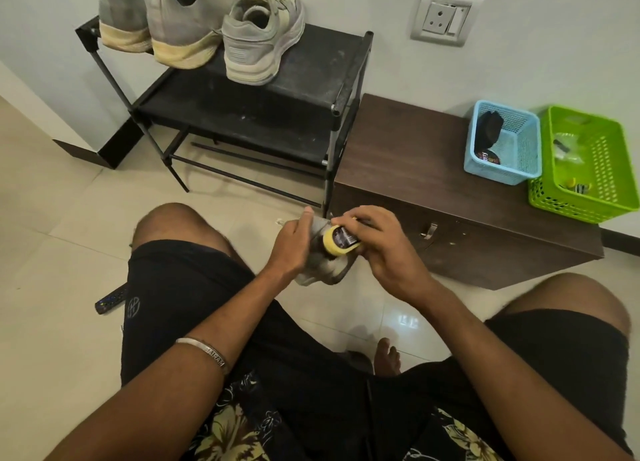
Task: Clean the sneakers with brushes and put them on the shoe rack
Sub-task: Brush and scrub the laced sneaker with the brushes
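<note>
From the head view, the person sits on the floor with knees spread, working on one grey sneaker (320, 270) held low between the legs, just in front of the dark wooden cabinet (433, 183). The left hand (292, 244) wraps its grip round the shoe's upper from the left, fingers curled over it to steady it. The right hand (372, 239) closes its grip on a yellow-bodied brush (337, 242) with a dark label, pressing it to the shoe's side; the bristles are hidden. To do this step well, I judge the left hand should keep the shoe braced while the brush makes short, firm strokes, turning the shoe so sole edge and heel are all reached. Both forearms angle inward, wrists bent down, a bracelet (204, 351) on the left. Three other sneakers (256, 45) already stand on the top shelf of the black shoe rack (311, 90), so this looks like the last one. Blue (519, 163) and green (588, 197) baskets sit on the cabinet.
</note>
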